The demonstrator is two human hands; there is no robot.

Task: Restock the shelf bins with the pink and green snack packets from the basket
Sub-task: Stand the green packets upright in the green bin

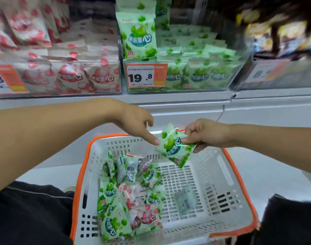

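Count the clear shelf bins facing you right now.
3: the pink packet bin at left, the green packet bin in the middle, and a blurred bin at right.

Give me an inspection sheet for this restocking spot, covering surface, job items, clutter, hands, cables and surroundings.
Surface: white shelf ledge below the bins; basket white with an orange rim, in front of it.
Job's things: green snack packet held above the basket; mixed green and pink packets piled in the basket's left half; pink bin and green bin both well stocked.
Clutter: one packet lying apart on the basket floor, blurred.
Hands: right hand pinches the green packet; left hand touches it with an extended finger.
Cables: thin wire hanging at the ledge front.
Surroundings: price tag reading 19.8; blurred bin at right.
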